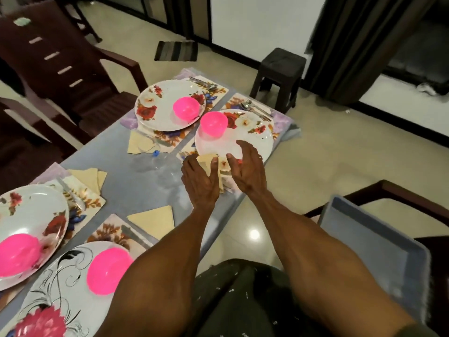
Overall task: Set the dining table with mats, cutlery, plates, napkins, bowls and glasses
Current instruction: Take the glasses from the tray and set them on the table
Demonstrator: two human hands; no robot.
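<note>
1. The left hand (198, 180) and the right hand (245, 166) reach side by side over the near edge of the far-right place setting, fingers spread, palms turned toward each other, gripping nothing that can be made out.
2. Between them lies a folded cream napkin (206, 158); the left thumb and fingertips touch or overlap it, though real contact cannot be told. Most of the napkin is hidden by the two hands.
3. A small red thing shows just behind the right thumb, too covered to identify.
4. Just beyond the hands sits a floral plate (250, 139) with a pink bowl (213, 124) on its far-left part; the right fingers overlap the plate's near rim.
5. Cutlery (257, 109) lies on the mat past that plate, blurred so single pieces are hard to separate.
6. To the left, a second floral plate (160, 110) carries another pink bowl (185, 110), with more cutlery (202, 83) behind it and a napkin (139, 143) at its near edge.
7. A clear glass (154, 147) seems to stand by that napkin, barely readable against the grey surface (126, 173).
8. Nearer, two more settings are cut off by the left and bottom borders, each plate bearing a pink bowl.
9. A cream napkin (154, 222) lies beside the left forearm.
10. A grey tray (374, 242) rests on a chair at the right, partly hidden by the right forearm.
</note>
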